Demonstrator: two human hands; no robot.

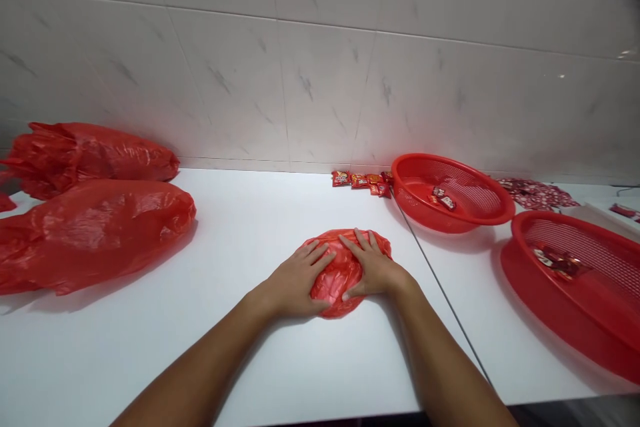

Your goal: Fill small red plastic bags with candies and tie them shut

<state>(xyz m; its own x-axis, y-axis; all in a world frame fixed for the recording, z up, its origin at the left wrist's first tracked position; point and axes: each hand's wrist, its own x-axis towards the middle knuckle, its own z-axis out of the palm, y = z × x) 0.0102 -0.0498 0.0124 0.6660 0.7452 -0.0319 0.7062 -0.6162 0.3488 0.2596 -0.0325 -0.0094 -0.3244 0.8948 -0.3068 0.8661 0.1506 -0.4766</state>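
A small red plastic bag (336, 280), bunched into a flat bundle, lies on the white table (240, 227) in front of me. My left hand (299, 283) rests flat on its left side, fingers stretched out over the plastic. My right hand (373, 268) presses on its right side, fingers spread and thumb against the bag. Both hands lie on top of the bag rather than gripping it.
Two large stuffed red plastic bags (95, 230) (85, 157) lie at the left. Small red snack packets (361, 181) sit by the tiled wall. Two red mesh baskets (500, 217) (520, 267) with a few packets stand on the right. A seam (440, 293) splits the tabletop.
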